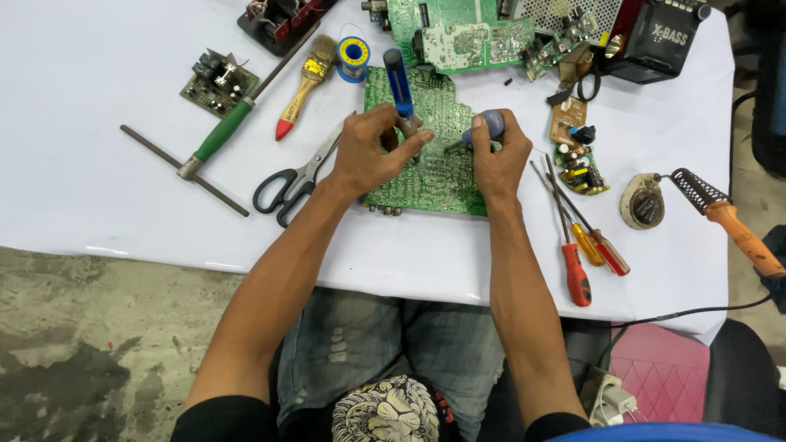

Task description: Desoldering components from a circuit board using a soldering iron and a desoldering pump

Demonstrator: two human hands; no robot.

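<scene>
Jeans [368,344] nearest cam. Left hand [368,151] clamps blue desoldering pump [400,86] on green circuit board [434,155]; right hand [495,155] wraps blue-handled tool [485,127], prob. soldering iron, tip hidden. Scissors [291,182] at left.

On the desk [98,205], a black box-shaped radio [655,37] at the far right corner carries pale lettering printed on its front face. Near the far edge, a small solder spool [354,56] bears a round blue-and-yellow label. Nothing else here shows a package, sign or screen.
</scene>
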